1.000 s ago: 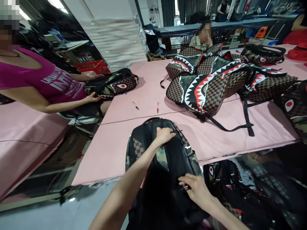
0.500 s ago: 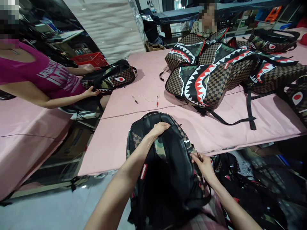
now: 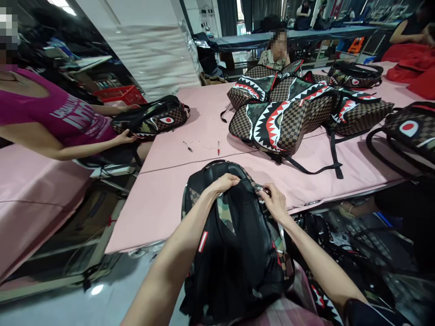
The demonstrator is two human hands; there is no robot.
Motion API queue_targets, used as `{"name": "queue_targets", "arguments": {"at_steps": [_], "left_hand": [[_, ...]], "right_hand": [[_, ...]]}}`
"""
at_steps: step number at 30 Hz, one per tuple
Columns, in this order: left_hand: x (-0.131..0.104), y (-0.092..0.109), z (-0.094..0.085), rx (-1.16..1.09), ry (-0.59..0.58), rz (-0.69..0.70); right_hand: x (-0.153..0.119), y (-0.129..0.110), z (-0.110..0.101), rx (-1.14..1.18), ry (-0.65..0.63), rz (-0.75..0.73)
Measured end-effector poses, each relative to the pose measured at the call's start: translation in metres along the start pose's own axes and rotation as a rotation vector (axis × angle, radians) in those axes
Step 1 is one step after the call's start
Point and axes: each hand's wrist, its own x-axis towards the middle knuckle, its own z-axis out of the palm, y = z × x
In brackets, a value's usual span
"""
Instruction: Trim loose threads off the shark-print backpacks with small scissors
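A black backpack [image 3: 238,244] with camouflage and brown checked panels leans upright against the near table edge, its padded straps facing me. My left hand [image 3: 225,183] pinches the top of the right-hand strap, fingers closed on it. At the backpack's upper right edge, my right hand [image 3: 273,199] has its fingers closed around a small dark tool, whose shape is mostly hidden, and touches the side seam there.
On the pink table [image 3: 163,190] lie shark-mouth backpacks [image 3: 278,122], a dark pen [image 3: 188,146] and a red pen [image 3: 218,148]. A person in a magenta shirt [image 3: 71,113] holds another backpack [image 3: 159,117] at left. More bags [image 3: 353,267] lie below the table at right.
My right hand has moved up along the backpack's right side, towards its top. My left hand stays on the strap. The view has shifted, showing more of the room behind.
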Motion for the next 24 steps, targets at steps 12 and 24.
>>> {"name": "queue_targets", "arguments": {"at_steps": [12,24], "left_hand": [[-0.015,0.006,-0.001,0.064,-0.036,0.041],[-0.015,0.005,0.000,0.189,0.032,0.058]], "right_hand": [[0.037,-0.007,0.017,-0.171,-0.040,-0.317],[0.038,-0.010,0.019,0.135,-0.071,-0.135]]}}
